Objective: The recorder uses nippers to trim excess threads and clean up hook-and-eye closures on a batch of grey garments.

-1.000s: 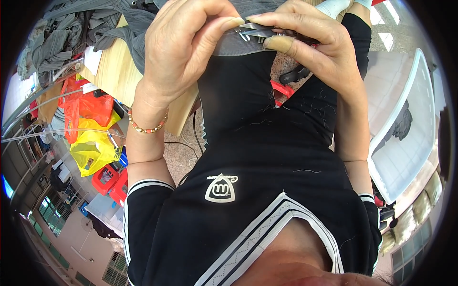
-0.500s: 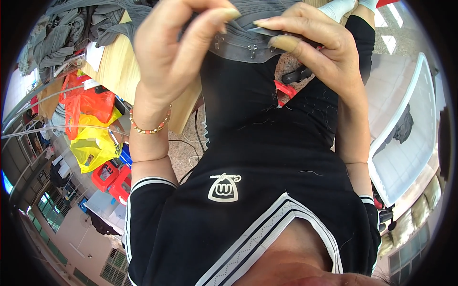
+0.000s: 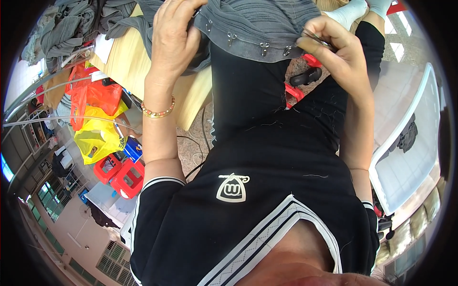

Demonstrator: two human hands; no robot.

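A grey pleated cloth (image 3: 267, 21) lies over my lap at the top of the view, its plain band (image 3: 248, 47) lined with several small metal hooks (image 3: 231, 39). At the band's left end, my left hand (image 3: 174, 40) is closed on the cloth, its fingertips partly hidden at the upper edge. Over the right end, my right hand (image 3: 341, 55) pinches a small, thin metal tool (image 3: 317, 38). Most of that tool is hidden by the fingers, so its exact kind is unclear. The right fingertips are close to the last visible hook.
More grey cloth (image 3: 67, 35) is heaped on the wooden table (image 3: 124, 55) at left. Red and yellow plastic bags (image 3: 98, 138) hang beside it, above red stools (image 3: 128, 178). A white plastic bin (image 3: 410, 167) holding dark cloth stands at right. A black shoe (image 3: 305, 77) shows between my legs.
My hands have moved apart, the right one going right with the metal tool. The left hand has shifted from a raised pinch onto the cloth. More of the hooked band now shows between them.
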